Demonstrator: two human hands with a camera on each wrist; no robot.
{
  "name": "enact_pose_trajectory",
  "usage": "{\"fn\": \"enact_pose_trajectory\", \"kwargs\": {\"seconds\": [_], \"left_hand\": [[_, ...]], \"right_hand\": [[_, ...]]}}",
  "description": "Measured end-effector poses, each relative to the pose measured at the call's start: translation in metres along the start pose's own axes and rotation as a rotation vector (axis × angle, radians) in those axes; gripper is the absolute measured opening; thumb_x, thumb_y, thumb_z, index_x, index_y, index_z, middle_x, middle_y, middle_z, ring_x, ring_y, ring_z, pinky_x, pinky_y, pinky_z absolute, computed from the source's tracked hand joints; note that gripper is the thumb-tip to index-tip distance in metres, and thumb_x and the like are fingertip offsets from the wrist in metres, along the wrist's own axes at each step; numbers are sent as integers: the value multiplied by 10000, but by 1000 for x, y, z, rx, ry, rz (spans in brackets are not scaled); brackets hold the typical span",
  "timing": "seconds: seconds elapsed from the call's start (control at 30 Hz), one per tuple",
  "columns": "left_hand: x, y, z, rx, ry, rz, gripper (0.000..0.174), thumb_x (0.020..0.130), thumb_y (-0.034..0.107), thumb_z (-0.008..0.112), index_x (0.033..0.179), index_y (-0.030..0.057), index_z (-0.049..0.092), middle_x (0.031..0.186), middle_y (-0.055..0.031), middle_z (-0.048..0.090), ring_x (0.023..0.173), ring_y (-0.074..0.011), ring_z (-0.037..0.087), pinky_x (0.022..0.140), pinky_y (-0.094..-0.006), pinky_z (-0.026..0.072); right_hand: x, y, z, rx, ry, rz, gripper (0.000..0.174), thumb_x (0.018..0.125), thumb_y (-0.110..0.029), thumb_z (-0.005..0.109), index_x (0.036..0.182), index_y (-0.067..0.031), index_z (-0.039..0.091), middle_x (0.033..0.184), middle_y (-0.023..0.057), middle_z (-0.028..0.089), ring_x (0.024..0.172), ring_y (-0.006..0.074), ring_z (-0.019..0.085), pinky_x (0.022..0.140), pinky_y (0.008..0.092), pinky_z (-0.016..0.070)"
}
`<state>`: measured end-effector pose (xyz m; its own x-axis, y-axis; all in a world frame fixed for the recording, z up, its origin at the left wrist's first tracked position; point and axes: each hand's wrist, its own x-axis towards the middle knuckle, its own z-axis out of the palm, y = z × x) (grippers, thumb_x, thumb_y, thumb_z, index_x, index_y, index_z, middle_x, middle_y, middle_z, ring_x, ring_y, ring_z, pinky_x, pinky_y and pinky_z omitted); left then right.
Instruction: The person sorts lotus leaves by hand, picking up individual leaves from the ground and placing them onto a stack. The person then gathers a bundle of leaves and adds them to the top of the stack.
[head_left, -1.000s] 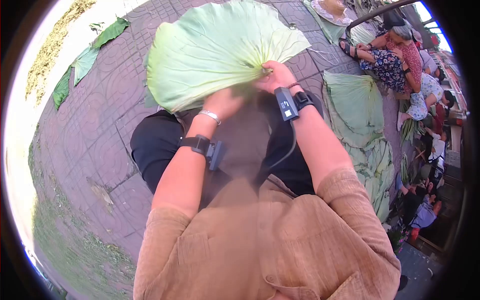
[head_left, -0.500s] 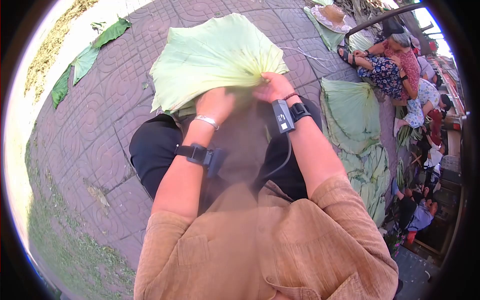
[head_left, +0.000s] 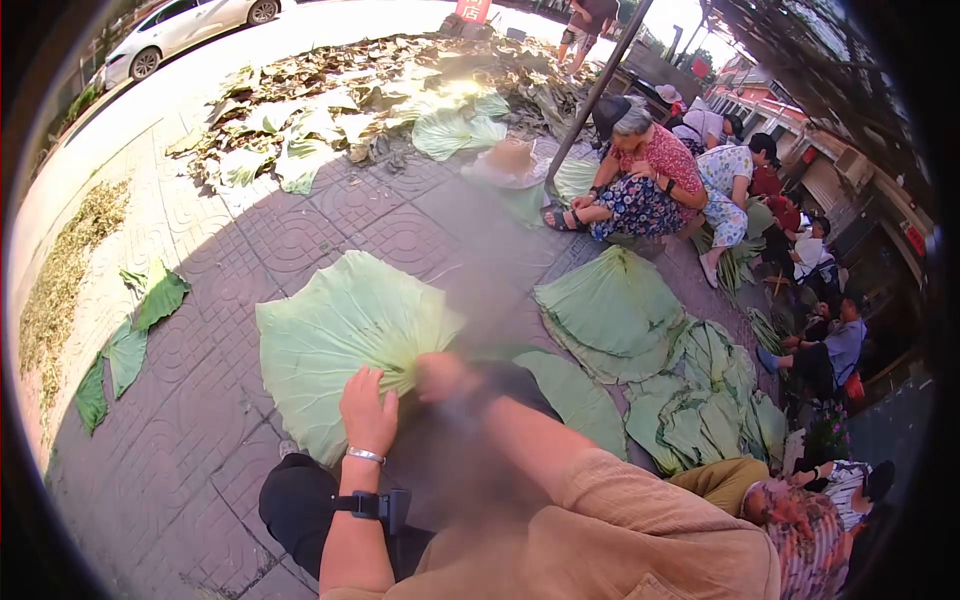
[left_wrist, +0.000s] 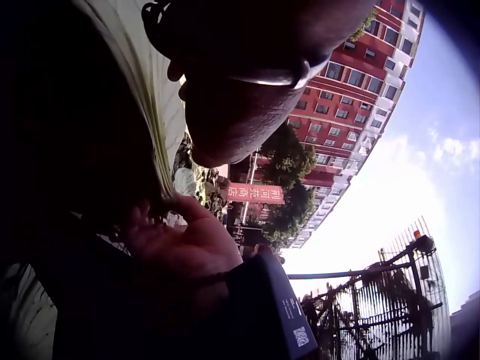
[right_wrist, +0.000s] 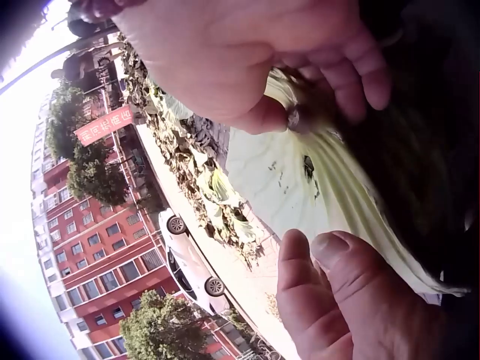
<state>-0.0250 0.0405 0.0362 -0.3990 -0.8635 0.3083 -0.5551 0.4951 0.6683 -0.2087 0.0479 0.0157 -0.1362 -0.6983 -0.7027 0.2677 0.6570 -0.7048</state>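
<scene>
patterned paving (head_left: 190, 400); stacked green leaves (head_left: 612, 300), right; loose leaves (head_left: 126, 357), left; brown leaf spread (head_left: 290, 100), beyond

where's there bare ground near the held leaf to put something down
In the head view, bare pavement lies left of the held leaf, up to the small leaves, and beyond it, short of the leaf litter. The right is crowded: leaf stacks fill the ground toward the seated people.

The leaf (head_left: 330, 330) looks matt (ribbed with veins), the bracelet (head_left: 366, 455) shiny metal, the shirt (head_left: 640, 505) soft cloth.
</scene>
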Motion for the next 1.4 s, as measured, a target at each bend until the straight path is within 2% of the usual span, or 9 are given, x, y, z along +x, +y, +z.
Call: {"fn": "enact_pose_trajectory", "kwargs": {"seconds": [0.1, 0.3, 0.43, 0.53, 0.63, 0.7, 0.73, 1.03, 1.4], "left_hand": [[-7, -11, 19, 212, -135, -146, 500, 793, 258, 509, 1254, 115, 380, 1345, -141, 316, 1218, -377, 273, 961, -506, 209], [-11, -23, 33, 293, -281, -193, 501, 830, 353, 462, 1285, 167, 370, 1356, -131, 307, 1230, -369, 254, 975, -488, 200], [-13, -28, 38, 306, -277, -191, 497, 831, 345, 450, 1290, 179, 359, 1359, -116, 307, 1225, -364, 271, 978, -487, 202], [-13, -29, 36, 308, -283, -183, 493, 839, 347, 434, 1296, 182, 351, 1361, -112, 305, 1229, -360, 267, 983, -483, 197], [-10, -31, 39, 304, -276, -172, 494, 844, 357, 429, 1298, 180, 349, 1361, -115, 305, 1230, -359, 265, 984, -481, 196], [-10, -32, 40, 300, -277, -170, 497, 845, 368, 429, 1297, 175, 351, 1360, -118, 304, 1230, -360, 263, 984, -482, 195], [-10, -29, 37, 298, -290, -183, 496, 847, 369, 422, 1297, 174, 350, 1361, -119, 303, 1232, -361, 261, 986, -482, 191], [-11, -39, 50, 322, -241, -100, 497, 873, 409, 355, 1308, 171, 331, 1360, -126, 303, 1243, -366, 244, 999, -484, 164], [-10, -38, 55, 307, -198, 35, 532, 879, 403, 339, 1267, 40, 371, 1289, -211, 366, 1215, -344, 300, 1007, -423, 209]], "right_hand": [[6, 4, -5, -51, -33, -15, 362, 744, -234, 542, 1042, -37, 483, 875, 134, 529, 634, 259, 564, 547, 418, 501], [37, 14, -12, -80, 103, -56, 399, 720, -208, 582, 1055, -26, 468, 834, 123, 523, 584, 244, 554, 502, 404, 487], [15, -13, -44, -769, 39, -683, 403, 736, -177, 575, 1077, -13, 434, 923, 112, 497, 648, 221, 560, 502, 377, 483], [-15, -46, -81, -224, -92, -659, 332, 757, -172, 559, 1029, -25, 438, 924, 90, 482, 701, 203, 561, 535, 360, 486], [-71, -64, -143, -367, 42, -816, 226, 771, -175, 547, 943, -58, 456, 869, 64, 493, 714, 195, 558, 579, 356, 486], [-99, -48, -187, -274, 209, -706, 158, 781, -176, 539, 885, -80, 469, 833, 47, 501, 723, 190, 557, 608, 353, 486], [-128, -42, -189, 204, 349, -396, 165, 781, -183, 540, 888, -80, 469, 830, 54, 502, 734, 197, 554, 615, 368, 486], [-134, 224, -308, 650, 711, 241, 187, 795, -135, 481, 942, -24, 446, 875, 96, 502, 753, 216, 565, 619, 389, 516], [-83, 302, -251, 557, 415, 439, 135, 818, -162, 481, 899, -60, 446, 806, 42, 508, 634, 175, 571, 548, 376, 540]]}}
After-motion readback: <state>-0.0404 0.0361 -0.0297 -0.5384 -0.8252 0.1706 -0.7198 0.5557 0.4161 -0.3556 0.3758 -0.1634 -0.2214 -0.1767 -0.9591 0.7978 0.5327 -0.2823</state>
